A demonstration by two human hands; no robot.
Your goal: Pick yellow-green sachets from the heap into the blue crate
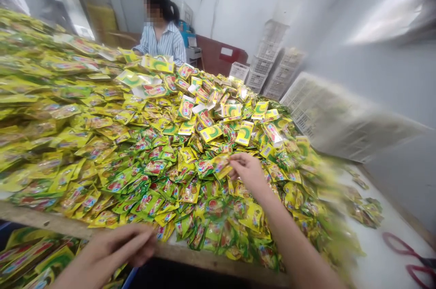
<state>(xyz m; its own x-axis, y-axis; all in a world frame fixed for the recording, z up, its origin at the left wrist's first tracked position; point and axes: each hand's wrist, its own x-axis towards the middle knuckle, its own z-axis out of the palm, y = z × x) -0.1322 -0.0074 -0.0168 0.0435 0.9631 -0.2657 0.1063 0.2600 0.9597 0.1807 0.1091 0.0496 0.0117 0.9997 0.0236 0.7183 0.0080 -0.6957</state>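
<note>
A big heap of small yellow and green snack packets [150,166] covers the table. My right hand [247,173] reaches into the middle of the heap, with thumb and fingertips pinched on the edge of a yellow packet [220,168]. My left hand [119,248] hovers at the table's front edge, over the side of a blue bin [129,277]. Its fingers are loosely bent and a little apart, and I see nothing in them. Larger flat yellow packs [37,255] lie inside the bin.
Yellow cartons [211,132] with white flaps lie on the heap. Red-handled scissors [402,246] rest on the table at right. A white plastic crate [340,116] is tilted at the heap's right edge. Stacked crates [265,60] stand behind. A person in a striped shirt [160,41] is across the table.
</note>
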